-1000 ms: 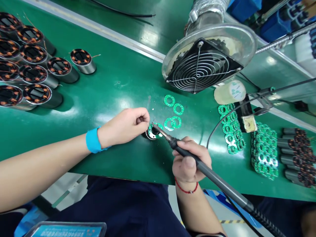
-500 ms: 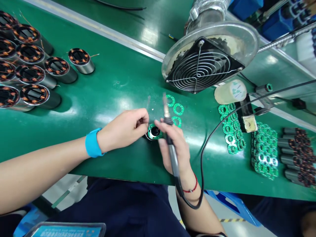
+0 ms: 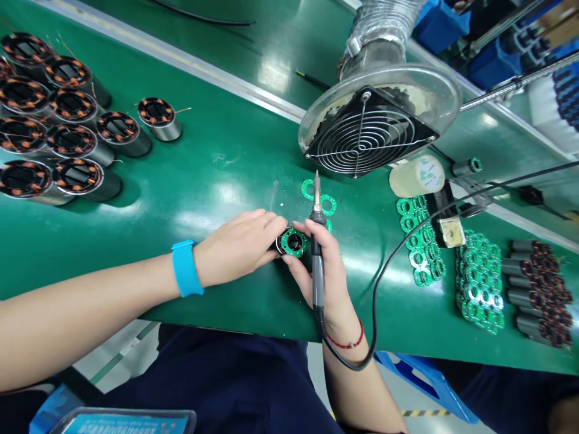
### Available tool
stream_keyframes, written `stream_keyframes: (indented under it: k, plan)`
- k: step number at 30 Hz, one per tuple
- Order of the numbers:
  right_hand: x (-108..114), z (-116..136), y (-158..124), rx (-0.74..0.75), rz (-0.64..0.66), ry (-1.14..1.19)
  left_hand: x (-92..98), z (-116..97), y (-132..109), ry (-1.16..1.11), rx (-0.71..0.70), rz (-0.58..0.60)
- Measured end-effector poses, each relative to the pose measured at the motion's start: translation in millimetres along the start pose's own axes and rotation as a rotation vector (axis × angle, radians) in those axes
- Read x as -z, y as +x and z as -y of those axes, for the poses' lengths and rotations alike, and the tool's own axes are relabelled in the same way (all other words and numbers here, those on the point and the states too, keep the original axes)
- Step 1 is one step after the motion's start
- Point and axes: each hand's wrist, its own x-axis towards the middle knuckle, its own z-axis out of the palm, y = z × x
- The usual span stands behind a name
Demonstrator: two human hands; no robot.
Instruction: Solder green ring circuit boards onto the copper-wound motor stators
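Observation:
My left hand [image 3: 239, 246], with a blue band at the wrist, is closed around the side of a motor stator [image 3: 277, 242]. A green ring-shaped circuit board [image 3: 286, 243] covers the stator's end, tilted up toward me. In my right hand [image 3: 332, 271] lies a soldering iron [image 3: 318, 271], its metal tip pointing away from me and clear of the board. The thumb and a fingertip of that same hand touch the board's rim. Just beyond, loose green board rings [image 3: 329, 205] lie on the table, one partly hidden by the iron.
Stators with copper windings [image 3: 72, 141] stand at the left, one [image 3: 159, 119] apart. A fan with a wire guard [image 3: 362, 132] hangs ahead. To the right are stacked boards [image 3: 480, 280], a soldering sponge [image 3: 452, 232], a tape roll [image 3: 418, 175] and more stators [image 3: 538, 292]. The iron's cable [image 3: 389, 253] loops rightward.
My left fingers have gone from a pinch beside the stator to a grip around it. The stator is now tilted. My right thumb and finger have come onto the board's rim.

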Motion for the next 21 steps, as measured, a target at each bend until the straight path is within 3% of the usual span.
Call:
stream_keyframes:
  k: [4,8,14,17,21]
  plan:
    - [-1.7,-1.6,-0.4,0.002,-0.003,-0.027,6.3,10.2,-1.5,-0.036,-0.078,-0.070]
    - [-2.7,0.9,1.2,0.051,0.038,-0.071,10.0,10.2,-1.4,-0.290,-0.080,-0.161]
    - [0.6,11.0,3.8,0.245,-0.028,-0.150,10.5,2.1,2.3,-0.723,0.192,-0.057]
    - [1.9,13.6,4.3,0.256,-0.041,-0.182,13.1,3.8,3.0,-0.842,0.298,0.003]
    - [1.9,13.7,2.7,0.207,-0.066,-0.075,15.5,4.9,2.2,-0.863,0.335,0.031]
